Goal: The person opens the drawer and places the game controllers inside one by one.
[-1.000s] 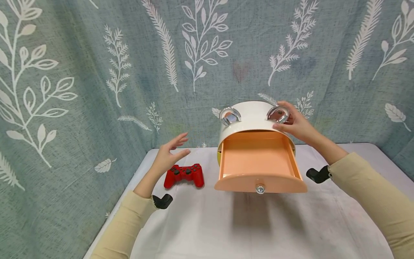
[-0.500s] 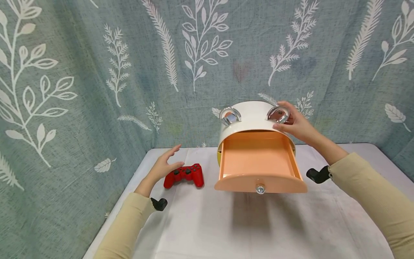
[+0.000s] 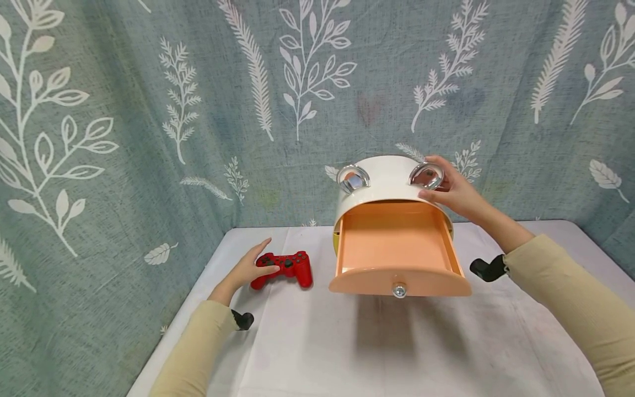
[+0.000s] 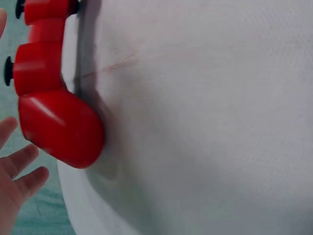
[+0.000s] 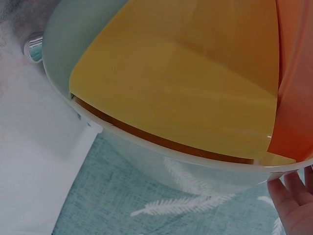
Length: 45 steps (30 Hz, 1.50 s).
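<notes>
A red game controller (image 3: 297, 268) lies on the table at left. My left hand (image 3: 248, 268) is low at its left end, fingers extended, the thumb reaching over its front. In the left wrist view the fingers (image 4: 23, 161) are right by the rounded grip of the controller (image 4: 63, 127). A white rounded drawer box (image 3: 389, 171) has its orange drawer (image 3: 397, 237) pulled out, with nothing in it. My right hand (image 3: 453, 190) holds the box at its right silver ring (image 3: 428, 175), thumb in front, fingers behind. The right wrist view shows the box's yellow panel (image 5: 186, 88).
A white cloth covers the table (image 3: 322, 342). Behind it and at left hangs a blue-green curtain (image 3: 198, 110) with white leaf prints. A clear round knob (image 3: 399, 290) sticks out from the drawer front. Another silver ring (image 3: 353, 179) stands on the box's left.
My left hand has come down and slightly left, from above the controller to its left end. My right hand, the box and the drawer have stayed in place.
</notes>
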Tool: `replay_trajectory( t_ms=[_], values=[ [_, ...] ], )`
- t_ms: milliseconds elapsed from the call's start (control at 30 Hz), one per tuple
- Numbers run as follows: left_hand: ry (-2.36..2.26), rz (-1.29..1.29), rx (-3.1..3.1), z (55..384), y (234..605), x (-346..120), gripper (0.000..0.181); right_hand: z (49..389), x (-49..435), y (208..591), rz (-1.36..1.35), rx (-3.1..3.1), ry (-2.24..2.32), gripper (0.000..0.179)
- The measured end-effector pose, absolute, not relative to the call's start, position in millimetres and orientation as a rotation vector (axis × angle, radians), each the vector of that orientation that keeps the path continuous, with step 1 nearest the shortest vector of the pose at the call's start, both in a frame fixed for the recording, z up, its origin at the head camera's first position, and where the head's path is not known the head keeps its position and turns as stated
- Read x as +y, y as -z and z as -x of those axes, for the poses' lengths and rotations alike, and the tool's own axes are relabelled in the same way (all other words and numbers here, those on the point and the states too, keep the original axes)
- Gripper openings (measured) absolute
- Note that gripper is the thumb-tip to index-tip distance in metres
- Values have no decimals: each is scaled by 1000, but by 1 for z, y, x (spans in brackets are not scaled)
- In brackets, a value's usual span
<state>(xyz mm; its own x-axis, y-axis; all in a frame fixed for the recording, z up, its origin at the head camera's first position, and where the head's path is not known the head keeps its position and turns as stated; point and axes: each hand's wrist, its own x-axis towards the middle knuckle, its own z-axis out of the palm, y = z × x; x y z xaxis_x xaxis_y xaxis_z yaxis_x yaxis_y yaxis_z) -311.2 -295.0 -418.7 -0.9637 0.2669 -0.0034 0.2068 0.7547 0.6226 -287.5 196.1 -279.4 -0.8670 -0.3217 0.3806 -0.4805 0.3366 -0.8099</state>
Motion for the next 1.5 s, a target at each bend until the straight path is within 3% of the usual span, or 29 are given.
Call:
replay_trajectory(
  t_ms=[267, 633, 1100, 1500],
  values=[
    [-892, -340, 2809, 315, 438, -296, 90, 276, 189, 271, -733, -2436, -1580, 63],
    [-900, -83, 2804, 321, 448, -303, 87, 282, 192, 275, -728, -2436, -1592, 63],
    [-968, -89, 2647, 320, 441, -298, 97, 273, 188, 267, -740, -2438, -1582, 63],
    [-1091, -146, 2616, 315, 444, -293, 76, 270, 187, 266, -747, -2427, -1576, 61]
  ],
)
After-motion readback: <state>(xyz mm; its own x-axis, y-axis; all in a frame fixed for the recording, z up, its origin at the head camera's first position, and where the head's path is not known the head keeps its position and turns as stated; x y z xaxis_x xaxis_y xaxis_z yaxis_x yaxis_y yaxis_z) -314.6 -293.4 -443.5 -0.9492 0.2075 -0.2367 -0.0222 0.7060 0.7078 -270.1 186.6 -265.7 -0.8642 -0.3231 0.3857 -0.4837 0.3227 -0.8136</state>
